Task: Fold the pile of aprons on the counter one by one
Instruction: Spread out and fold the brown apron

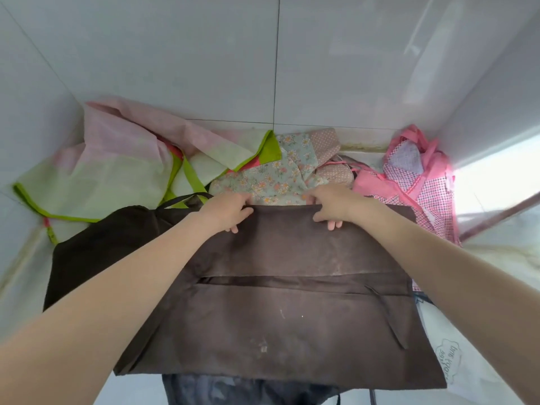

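At the near middle of the pale surface, a wide dark brown fabric apron, spread flat with a horizontal fold line across its middle and a strap end trailing at the near right. At its far edge, left hand and right hand, both with fingers curled over the folded hem, gripping the cloth, fingertips tucked under toward the near side. Beyond the hands, against the grey tiled wall, a heap of unfolded aprons: far left, a pink and pale green apron with lime green trim; far middle, a floral print apron with dotted patches; far right, a pink checked apron.
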Tool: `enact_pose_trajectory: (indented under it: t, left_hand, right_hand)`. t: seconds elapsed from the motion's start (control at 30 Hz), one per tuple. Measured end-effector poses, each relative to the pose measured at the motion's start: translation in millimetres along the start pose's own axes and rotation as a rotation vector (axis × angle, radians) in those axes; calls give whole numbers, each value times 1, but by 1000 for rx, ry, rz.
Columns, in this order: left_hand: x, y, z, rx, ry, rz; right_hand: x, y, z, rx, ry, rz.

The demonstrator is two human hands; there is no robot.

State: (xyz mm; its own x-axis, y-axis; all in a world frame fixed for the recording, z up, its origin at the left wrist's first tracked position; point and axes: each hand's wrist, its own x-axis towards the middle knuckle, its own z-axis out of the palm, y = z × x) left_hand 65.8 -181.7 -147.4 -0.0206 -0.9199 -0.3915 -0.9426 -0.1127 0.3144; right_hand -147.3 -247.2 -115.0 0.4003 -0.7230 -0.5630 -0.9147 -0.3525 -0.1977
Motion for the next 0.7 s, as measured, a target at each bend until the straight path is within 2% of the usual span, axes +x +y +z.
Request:
enact_pose_trajectory:
  t: [0.07,0.13,0.23,0.3,0.4,0.5,0.63,0.7]
  left_hand:
    - [-5,-5,-3,37,77,-5]
    - [-11,-17,-5,94,69,-31]
    - [-23,-44,-8,224,88,-87]
    - [-34,-58,-12,209,160,-150]
    - [-42,-61,-16,195,159,-98]
    - [-48,-69,-16,222,161,-78]
    - [-65,-109,-25,388,112,-260]
    - [-79,-134,-30,394,152,-377]
  right_hand:
    - [7,-12,5,-78,49,-63]
    - [11,-16,6,-188,91,-49]
    - [12,-23,-2,-290,75,14]
    - [18,-43,-4,-305,41,-39]
    - [32,-88,9,-110,15,-235]
    - [44,-129,29,28,-67,-322]
    - [54,-132,36,63,-32,-314]
    - [57,-126,35,80,-16,-280]
